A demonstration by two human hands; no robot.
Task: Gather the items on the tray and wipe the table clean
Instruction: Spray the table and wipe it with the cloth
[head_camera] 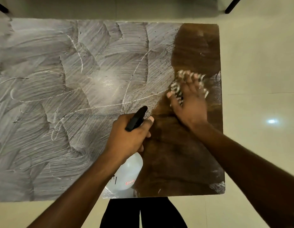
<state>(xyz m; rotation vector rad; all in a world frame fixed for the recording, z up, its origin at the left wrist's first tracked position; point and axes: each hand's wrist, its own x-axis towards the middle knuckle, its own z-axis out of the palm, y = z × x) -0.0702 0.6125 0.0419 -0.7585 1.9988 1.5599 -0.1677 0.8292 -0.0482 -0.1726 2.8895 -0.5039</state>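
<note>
The left hand [128,139] has its fingers clenched round the neck of a spray bottle [128,173] over the near edge of the counter [184,153]. The right hand [190,104], blurred, presses a patterned cloth [177,91] flat on the counter near its right edge, fingers spread, not gripping. White smears cover the counter's left and middle; its right strip shows brown wood.

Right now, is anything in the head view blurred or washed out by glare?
Head view: motion blur smears the right hand and the patterned cloth under it; the left hand gripping the spray bottle is sharp; a soft glare patch sits on the table, and a small light reflection on the floor.
</note>
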